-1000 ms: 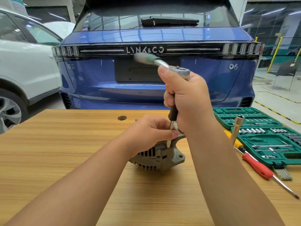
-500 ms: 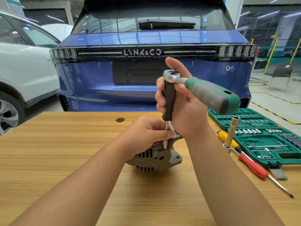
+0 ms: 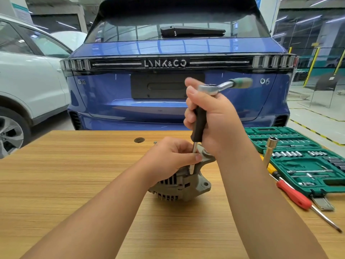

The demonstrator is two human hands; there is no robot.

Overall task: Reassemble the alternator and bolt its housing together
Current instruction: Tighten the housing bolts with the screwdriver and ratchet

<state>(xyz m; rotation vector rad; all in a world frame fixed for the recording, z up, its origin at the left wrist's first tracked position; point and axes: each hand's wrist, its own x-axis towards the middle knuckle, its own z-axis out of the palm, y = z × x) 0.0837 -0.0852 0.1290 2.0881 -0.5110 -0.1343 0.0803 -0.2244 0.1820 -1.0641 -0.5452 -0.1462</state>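
Observation:
A grey alternator (image 3: 183, 186) stands on the wooden table (image 3: 74, 174). My left hand (image 3: 171, 156) lies over its top, thumb and fingers pinching the thin metal shaft of a socket extension (image 3: 198, 124) that reaches down to the housing. My right hand (image 3: 212, 118) grips the extension's black sleeve upright. A ratchet (image 3: 224, 86) sits on top of it, its green and grey handle blurred and pointing right. The bolt under the socket is hidden.
An open green socket set case (image 3: 302, 156) lies at the right. Beside it are a red-handled screwdriver (image 3: 295, 195), a yellow-handled one, and a standing tube socket (image 3: 269, 150). A round hole (image 3: 139, 140) is in the table. A blue car and a white car stand behind.
The ratchet handle has swung round: it pointed left and away, then right and toward me, now right and away. Both hands stay on the extension and alternator.

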